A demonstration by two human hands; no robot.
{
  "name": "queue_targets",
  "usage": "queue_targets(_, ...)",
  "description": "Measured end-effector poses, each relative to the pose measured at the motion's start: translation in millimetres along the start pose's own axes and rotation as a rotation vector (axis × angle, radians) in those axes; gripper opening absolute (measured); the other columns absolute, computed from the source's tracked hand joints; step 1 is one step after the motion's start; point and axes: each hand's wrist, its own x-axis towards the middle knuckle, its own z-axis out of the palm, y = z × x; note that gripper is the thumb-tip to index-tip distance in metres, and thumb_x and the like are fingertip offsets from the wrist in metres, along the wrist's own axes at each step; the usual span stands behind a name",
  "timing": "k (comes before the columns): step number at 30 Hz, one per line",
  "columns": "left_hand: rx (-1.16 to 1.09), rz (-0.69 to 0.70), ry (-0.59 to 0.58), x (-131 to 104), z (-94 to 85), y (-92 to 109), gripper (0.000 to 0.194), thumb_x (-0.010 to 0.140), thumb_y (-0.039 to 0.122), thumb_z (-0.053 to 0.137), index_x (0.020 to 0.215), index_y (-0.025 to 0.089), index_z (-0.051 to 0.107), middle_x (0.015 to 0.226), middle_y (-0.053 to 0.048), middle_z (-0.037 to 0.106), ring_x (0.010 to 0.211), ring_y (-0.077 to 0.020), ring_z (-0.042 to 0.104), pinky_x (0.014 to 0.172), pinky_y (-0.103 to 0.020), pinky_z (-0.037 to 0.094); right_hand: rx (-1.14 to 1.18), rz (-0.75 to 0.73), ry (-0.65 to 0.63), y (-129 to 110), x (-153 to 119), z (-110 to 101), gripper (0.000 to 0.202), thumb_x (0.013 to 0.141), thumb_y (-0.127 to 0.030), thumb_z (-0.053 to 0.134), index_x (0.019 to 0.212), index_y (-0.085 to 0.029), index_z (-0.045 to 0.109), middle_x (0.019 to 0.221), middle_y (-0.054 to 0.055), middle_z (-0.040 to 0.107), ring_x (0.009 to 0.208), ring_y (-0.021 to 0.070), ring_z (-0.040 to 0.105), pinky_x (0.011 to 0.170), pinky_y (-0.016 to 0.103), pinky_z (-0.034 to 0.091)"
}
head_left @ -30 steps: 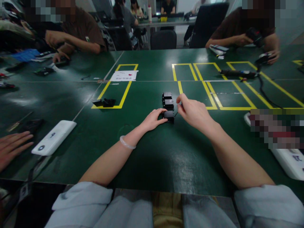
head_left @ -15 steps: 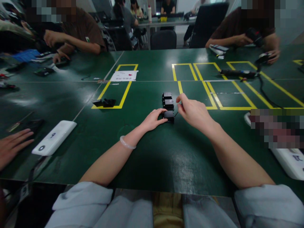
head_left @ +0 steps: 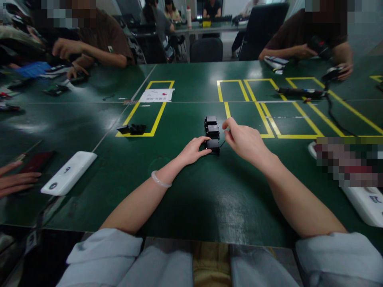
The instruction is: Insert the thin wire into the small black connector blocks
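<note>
Three small black blocks stand in a row at the middle of the green table, the nearest black block (head_left: 213, 146) between the thumb and fingers of my left hand (head_left: 193, 152). Behind it are the middle block (head_left: 213, 129) and the far block (head_left: 211, 120), touched by neither hand. My right hand (head_left: 241, 137) is just right of the row, its fingers curled together around a thin dark tool (head_left: 222, 144) that points down toward the nearest block. Most of the tool is hidden by the fingers.
Yellow tape outlines mark the green table (head_left: 185, 187). Black parts (head_left: 131, 129) and a paper label (head_left: 157, 95) lie left of the blocks. A white device (head_left: 69, 173) is farther left, beside another person's hand (head_left: 18, 181). Another white device (head_left: 363, 203) lies right. People sit opposite.
Both my hands and the three blocks look the same. At the far left, the other person's hand has shifted, and a dark red flat object now shows beside it.
</note>
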Motion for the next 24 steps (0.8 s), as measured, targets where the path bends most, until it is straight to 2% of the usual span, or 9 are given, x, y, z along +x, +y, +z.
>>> queue_targets(6, 0.001, -0.006, -0.006, -0.1, -1.4, 2.3, 0.044, 0.091, 0.039, 0.063, 0.129, 0.021, 0.055, 0.133, -0.007, 0.061, 0.118, -0.0262, 0.056, 0.103, -0.041, 0.043, -0.043, 0.033, -0.039, -0.3, 0.6, -3.9, 0.037, 0.101, -0.044, 0.03, 0.109, -0.021, 0.058, 0.085, 0.007, 0.072, 0.072, 0.0196, 0.062, 0.057, 0.029, 0.02)
queue_targets(15, -0.008, -0.025, -0.015, -0.2, -3.5, 6.6, 0.044, 0.09, 0.038, 0.063, 0.129, 0.021, 0.055, 0.132, -0.008, 0.061, 0.118, -0.0268, 0.056, 0.102, -0.042, 0.043, -0.011, 0.008, -0.028, -0.2, 0.4, -2.6, 0.034, 0.097, -0.031, 0.03, 0.12, -0.02, 0.053, 0.087, 0.007, 0.072, 0.071, 0.0199, 0.063, 0.056, 0.03, 0.022)
queue_targets(18, -0.003, -0.024, -0.015, -0.6, -3.5, 6.2, 0.043, 0.09, 0.039, 0.063, 0.129, 0.022, 0.055, 0.132, -0.007, 0.061, 0.118, -0.0265, 0.056, 0.102, -0.042, 0.043, -0.035, 0.018, -0.04, -0.6, 0.2, -4.4, 0.033, 0.098, -0.033, 0.03, 0.115, -0.02, 0.056, 0.087, 0.008, 0.072, 0.072, 0.02, 0.063, 0.056, 0.03, 0.021)
queue_targets(22, 0.002, -0.014, -0.012, -0.4, -2.2, 3.7, 0.043, 0.091, 0.039, 0.063, 0.129, 0.021, 0.055, 0.133, -0.007, 0.061, 0.118, -0.0261, 0.056, 0.102, -0.041, 0.043, -0.072, 0.026, -0.047, -1.0, 0.6, -5.9, 0.039, 0.101, -0.043, 0.029, 0.107, -0.021, 0.06, 0.086, 0.008, 0.073, 0.075, 0.022, 0.065, 0.056, 0.03, 0.02)
queue_targets(24, 0.002, -0.009, -0.012, -0.1, -1.5, 2.5, 0.043, 0.091, 0.039, 0.063, 0.129, 0.021, 0.055, 0.132, -0.007, 0.061, 0.118, -0.0259, 0.056, 0.103, -0.041, 0.043, -0.087, 0.032, -0.045, -0.7, 1.0, -5.0, 0.038, 0.101, -0.042, 0.029, 0.108, -0.021, 0.06, 0.086, 0.008, 0.073, 0.075, 0.0222, 0.065, 0.056, 0.03, 0.02)
